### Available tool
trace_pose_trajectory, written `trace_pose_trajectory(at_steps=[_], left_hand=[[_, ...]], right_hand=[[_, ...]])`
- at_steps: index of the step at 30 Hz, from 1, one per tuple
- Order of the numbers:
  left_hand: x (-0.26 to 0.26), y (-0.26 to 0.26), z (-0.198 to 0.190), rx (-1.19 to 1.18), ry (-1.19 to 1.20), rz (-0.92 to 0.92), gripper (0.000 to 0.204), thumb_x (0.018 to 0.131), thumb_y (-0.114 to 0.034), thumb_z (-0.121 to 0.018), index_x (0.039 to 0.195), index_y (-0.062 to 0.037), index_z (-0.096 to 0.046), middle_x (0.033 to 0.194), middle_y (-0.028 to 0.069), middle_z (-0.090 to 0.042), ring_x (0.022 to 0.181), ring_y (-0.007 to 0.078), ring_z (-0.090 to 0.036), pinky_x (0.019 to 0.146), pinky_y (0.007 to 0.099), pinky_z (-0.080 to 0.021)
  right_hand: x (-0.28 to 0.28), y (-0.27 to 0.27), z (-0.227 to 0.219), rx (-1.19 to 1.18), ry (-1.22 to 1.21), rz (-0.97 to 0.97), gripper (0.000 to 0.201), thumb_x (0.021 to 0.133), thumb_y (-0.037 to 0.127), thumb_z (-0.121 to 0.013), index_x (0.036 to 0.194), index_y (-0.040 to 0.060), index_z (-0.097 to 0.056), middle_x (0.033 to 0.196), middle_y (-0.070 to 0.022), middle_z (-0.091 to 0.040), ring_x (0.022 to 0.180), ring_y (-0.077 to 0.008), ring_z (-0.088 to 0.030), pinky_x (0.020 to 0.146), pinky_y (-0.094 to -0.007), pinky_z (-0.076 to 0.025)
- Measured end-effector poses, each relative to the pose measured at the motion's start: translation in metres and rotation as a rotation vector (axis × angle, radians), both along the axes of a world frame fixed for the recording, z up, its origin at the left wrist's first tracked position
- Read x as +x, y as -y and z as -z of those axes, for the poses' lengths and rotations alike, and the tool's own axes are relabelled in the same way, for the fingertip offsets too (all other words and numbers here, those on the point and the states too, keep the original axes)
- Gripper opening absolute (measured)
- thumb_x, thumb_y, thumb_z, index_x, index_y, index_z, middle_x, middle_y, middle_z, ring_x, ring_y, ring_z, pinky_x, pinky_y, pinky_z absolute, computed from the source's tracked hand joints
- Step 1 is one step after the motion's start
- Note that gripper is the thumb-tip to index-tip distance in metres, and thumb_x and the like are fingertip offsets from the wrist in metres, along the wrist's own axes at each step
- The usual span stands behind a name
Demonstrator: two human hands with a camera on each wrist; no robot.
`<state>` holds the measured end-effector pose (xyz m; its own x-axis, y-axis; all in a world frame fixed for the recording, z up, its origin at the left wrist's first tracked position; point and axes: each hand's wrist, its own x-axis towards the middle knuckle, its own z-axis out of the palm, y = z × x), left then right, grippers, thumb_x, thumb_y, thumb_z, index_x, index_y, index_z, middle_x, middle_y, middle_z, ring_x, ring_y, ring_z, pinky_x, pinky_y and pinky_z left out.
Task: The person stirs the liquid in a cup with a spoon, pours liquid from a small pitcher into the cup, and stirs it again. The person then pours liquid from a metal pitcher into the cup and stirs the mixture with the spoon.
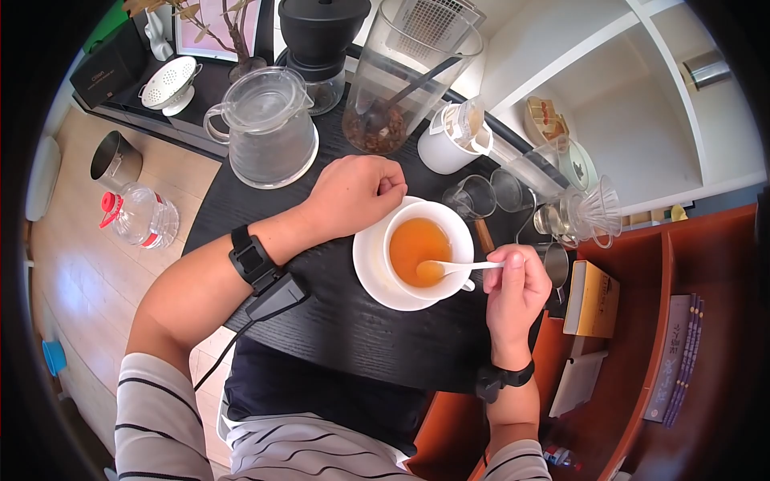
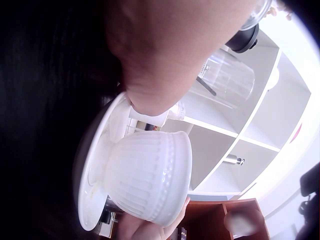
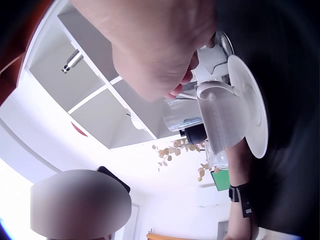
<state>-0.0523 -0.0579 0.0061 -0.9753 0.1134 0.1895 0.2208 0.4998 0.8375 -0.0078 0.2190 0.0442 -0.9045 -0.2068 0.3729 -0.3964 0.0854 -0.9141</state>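
Observation:
A white cup point(image 1: 441, 220) of amber liquid point(image 1: 415, 243) stands on a white saucer point(image 1: 370, 276); its ribbed side shows in the left wrist view point(image 2: 145, 175). My right hand point(image 1: 517, 297) pinches the handle of a white spoon point(image 1: 473, 265), whose bowl is in the liquid. At the saucer's far rim, my left hand point(image 1: 357, 196) has its fingers curled against the edge; the fingertips are partly hidden. The cup handle point(image 3: 215, 87) points towards my right hand point(image 3: 155, 55).
Behind the cup stand a lidded glass pot point(image 1: 269, 144), a tall glass jar point(image 1: 385, 88), a white mug with a drip bag point(image 1: 443, 148) and several small glasses point(image 1: 473, 196). A cable point(image 1: 228, 349) runs from my left wrist. Red-brown shelves point(image 1: 642, 321) stand at the right.

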Motion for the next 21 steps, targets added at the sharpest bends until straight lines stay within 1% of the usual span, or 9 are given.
trace_pose_trajectory(at_steps=[1, 3, 4, 6, 7, 14, 18, 19, 21], left_hand=[[0.0, 0.0, 0.0, -0.001, -0.001, 0.002, 0.015, 0.092, -0.018, -0.073, 0.093, -0.0033, -0.076, 0.075, 0.0064, -0.069, 0.063, 0.0161, -0.064, 0.062, 0.0321, -0.051], [0.0, 0.0, 0.0, -0.005, 0.005, 0.002, 0.016, 0.092, -0.019, -0.073, 0.093, -0.0033, -0.077, 0.075, 0.0066, -0.069, 0.064, 0.0165, -0.064, 0.062, 0.0323, -0.051], [0.0, 0.0, 0.0, -0.009, 0.011, 0.003, 0.016, 0.093, -0.019, -0.073, 0.093, -0.0034, -0.077, 0.075, 0.0069, -0.069, 0.064, 0.0169, -0.065, 0.062, 0.0325, -0.051], [-0.001, 0.0, 0.0, -0.017, 0.003, -0.001, 0.017, 0.093, -0.02, -0.073, 0.093, -0.0034, -0.077, 0.076, 0.0071, -0.07, 0.064, 0.0174, -0.065, 0.062, 0.033, -0.052], [-0.001, 0.0, -0.001, -0.026, -0.003, -0.002, 0.017, 0.093, -0.02, -0.073, 0.093, -0.0034, -0.077, 0.076, 0.0074, -0.07, 0.065, 0.018, -0.066, 0.063, 0.0335, -0.052], [-0.002, 0.0, 0.001, -0.013, -0.004, -0.001, 0.017, 0.092, -0.021, -0.073, 0.093, -0.0038, -0.077, 0.077, 0.0082, -0.071, 0.066, 0.0204, -0.067, 0.064, 0.0349, -0.053], [-0.002, 0.0, 0.005, 0.009, -0.032, 0.0, 0.018, 0.093, -0.021, -0.073, 0.093, -0.0041, -0.077, 0.078, 0.0086, -0.072, 0.067, 0.0223, -0.069, 0.065, 0.0361, -0.054], [-0.001, 0.001, 0.006, 0.003, -0.046, -0.003, 0.018, 0.093, -0.022, -0.072, 0.092, -0.0042, -0.077, 0.078, 0.0086, -0.073, 0.068, 0.0228, -0.07, 0.066, 0.0367, -0.054], [-0.002, 0.001, 0.007, 0.004, -0.056, -0.006, 0.018, 0.093, -0.022, -0.072, 0.092, -0.0045, -0.077, 0.078, 0.0088, -0.073, 0.069, 0.0239, -0.07, 0.066, 0.0376, -0.055]], right_hand=[[0.0, -0.001, -0.001, 0.0, -0.001, 0.0, 0.03, 0.115, 0.021, -0.057, 0.101, -0.0025, -0.069, 0.074, -0.0048, -0.062, 0.061, -0.0075, -0.054, 0.055, -0.0231, -0.04], [-0.001, -0.002, -0.003, -0.209, 0.141, -0.104, 0.032, 0.117, 0.025, -0.053, 0.104, -0.0016, -0.066, 0.069, -0.0029, -0.056, 0.057, -0.008, -0.05, 0.053, -0.0241, -0.038], [-0.002, -0.002, -0.004, -0.208, 0.139, -0.104, 0.032, 0.117, 0.025, -0.053, 0.104, -0.0016, -0.066, 0.069, -0.0029, -0.056, 0.057, -0.008, -0.05, 0.053, -0.0241, -0.038], [-0.005, -0.001, -0.004, -0.284, 0.1, -0.128, 0.034, 0.117, 0.03, -0.053, 0.106, -0.0008, -0.063, 0.065, -0.0017, -0.051, 0.054, -0.009, -0.046, 0.051, -0.0254, -0.037], [-0.006, -0.002, -0.005, -0.285, 0.091, -0.133, 0.037, 0.116, 0.034, -0.054, 0.106, -0.0008, -0.062, 0.066, -0.0017, -0.051, 0.056, -0.0103, -0.046, 0.053, -0.0262, -0.038], [-0.002, -0.005, -0.008, -0.302, 0.088, -0.164, 0.038, 0.116, 0.034, -0.054, 0.107, -0.0014, -0.063, 0.07, -0.0027, -0.053, 0.061, -0.0116, -0.049, 0.058, -0.0274, -0.038], [0.023, -0.017, -0.013, -0.269, 0.043, -0.017, 0.037, 0.117, 0.03, -0.053, 0.122, -0.0039, -0.065, 0.072, -0.0021, -0.054, 0.063, -0.0121, -0.049, 0.06, -0.0286, -0.039], [0.03, -0.024, -0.01, -0.308, 0.027, 0.017, 0.036, 0.117, 0.029, -0.052, 0.126, -0.0042, -0.065, 0.075, -0.0017, -0.054, 0.064, -0.0123, -0.049, 0.06, -0.0286, -0.039], [0.05, -0.04, -0.005, -0.379, -0.009, 0.127, 0.035, 0.117, 0.027, -0.053, 0.127, -0.0039, -0.065, 0.078, -0.0009, -0.054, 0.064, -0.0109, -0.048, 0.06, -0.0277, -0.037]])
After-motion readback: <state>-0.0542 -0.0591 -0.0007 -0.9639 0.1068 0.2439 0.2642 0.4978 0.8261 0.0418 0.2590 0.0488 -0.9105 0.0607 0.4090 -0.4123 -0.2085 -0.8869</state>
